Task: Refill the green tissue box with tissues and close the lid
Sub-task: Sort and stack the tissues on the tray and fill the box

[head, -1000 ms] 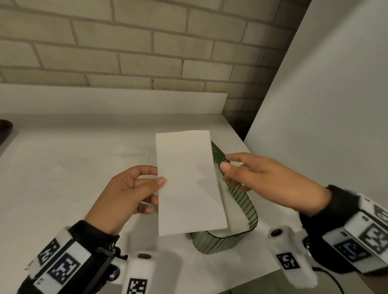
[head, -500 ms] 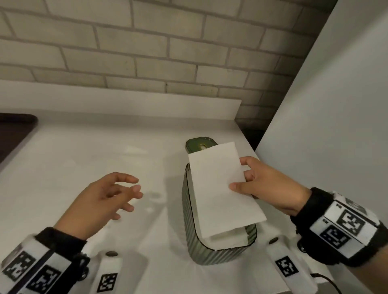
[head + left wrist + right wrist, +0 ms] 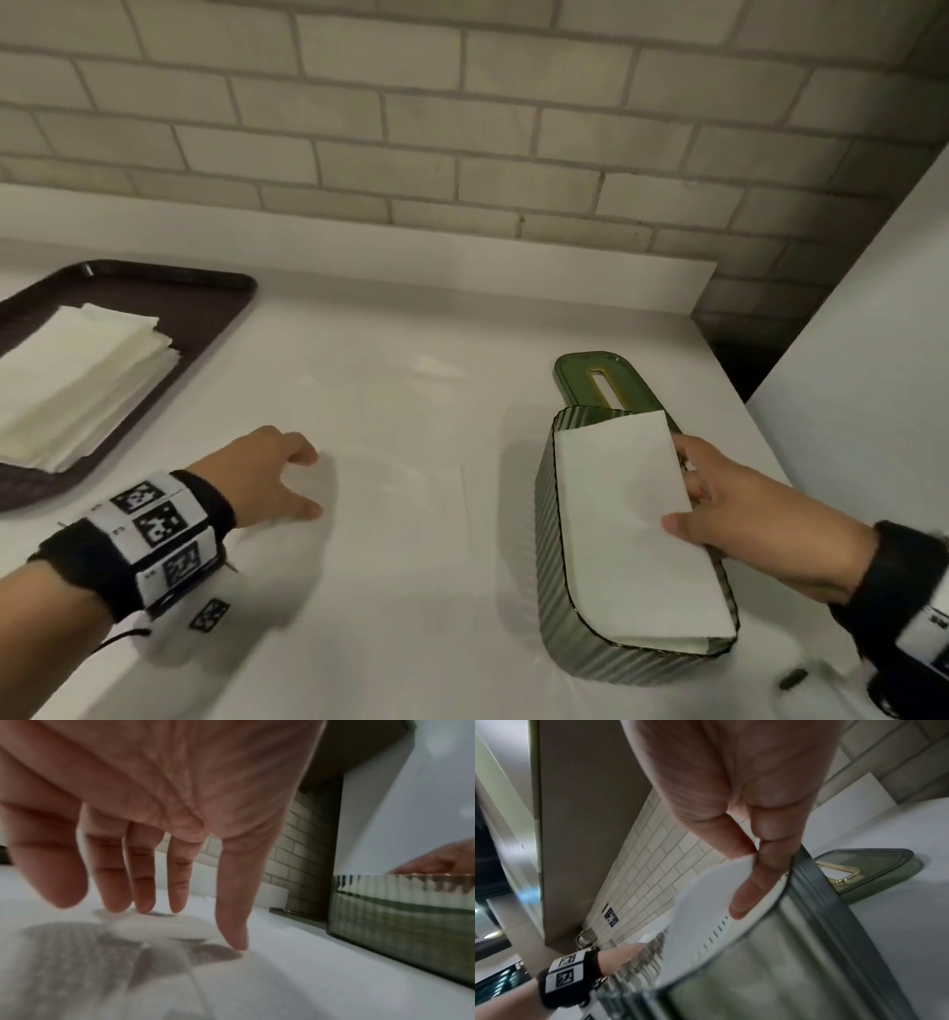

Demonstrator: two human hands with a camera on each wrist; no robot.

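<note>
The ribbed green tissue box [image 3: 552,555] stands open on the white counter at the right, also in the left wrist view [image 3: 401,914] and the right wrist view [image 3: 795,953]. A white tissue [image 3: 626,524] lies across its top, its right edge pinched by my right hand [image 3: 719,514] between thumb and fingers [image 3: 754,888]. The green lid [image 3: 601,383] with a slot lies flat just behind the box [image 3: 867,870]. My left hand [image 3: 267,478] hovers empty over the counter, fingers [image 3: 231,902] relaxed and pointing down.
A dark brown tray [image 3: 205,318] at the far left holds a stack of white tissues [image 3: 77,380]. A brick wall [image 3: 462,128] backs the counter. A white panel [image 3: 873,360] rises close to the right of the box.
My left hand has let go of the tissue and moved left over the counter. My right hand has lowered the tissue onto the box. The view has swung left, showing the tray.
</note>
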